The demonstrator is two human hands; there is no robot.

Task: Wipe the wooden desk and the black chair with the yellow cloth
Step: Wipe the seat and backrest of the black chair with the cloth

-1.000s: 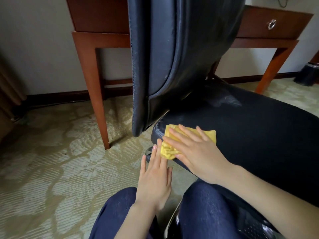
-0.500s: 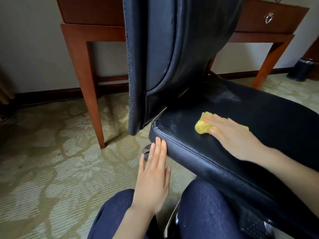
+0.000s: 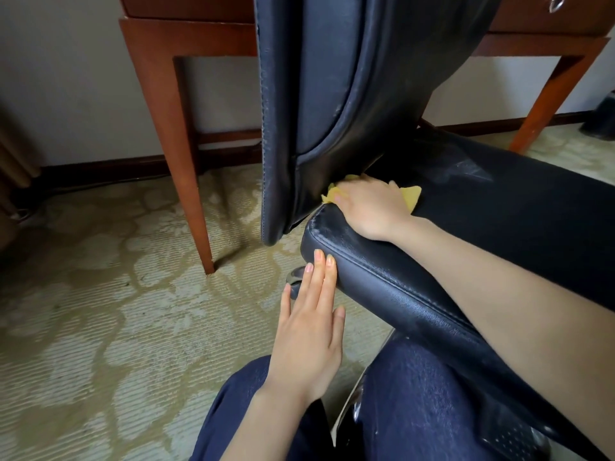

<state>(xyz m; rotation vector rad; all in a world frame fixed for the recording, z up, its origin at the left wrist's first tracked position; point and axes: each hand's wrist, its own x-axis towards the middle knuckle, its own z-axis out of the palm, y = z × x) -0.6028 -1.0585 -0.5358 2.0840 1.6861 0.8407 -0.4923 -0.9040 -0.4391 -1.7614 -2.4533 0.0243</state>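
Observation:
The black chair fills the middle and right of the head view, with its seat (image 3: 519, 227) in front of me and its backrest (image 3: 349, 78) upright behind it. My right hand (image 3: 369, 206) presses the yellow cloth (image 3: 411, 196) flat onto the rear left corner of the seat, where seat and backrest meet. Most of the cloth is hidden under the hand. My left hand (image 3: 311, 331) has straight fingers whose tips touch the seat's left edge. The wooden desk (image 3: 173, 104) stands behind the chair against the wall.
Patterned carpet (image 3: 100, 327) covers the floor on the left. My knees in dark blue trousers (image 3: 416, 404) are at the bottom. A desk drawer with a metal pull (image 3: 556, 2) is at top right, and a dark bin (image 3: 600, 119) stands at the far right.
My right hand slid the cloth from the seat's front left corner to the middle, then back and left into the gap under the backrest. My left hand stayed at the seat's edge.

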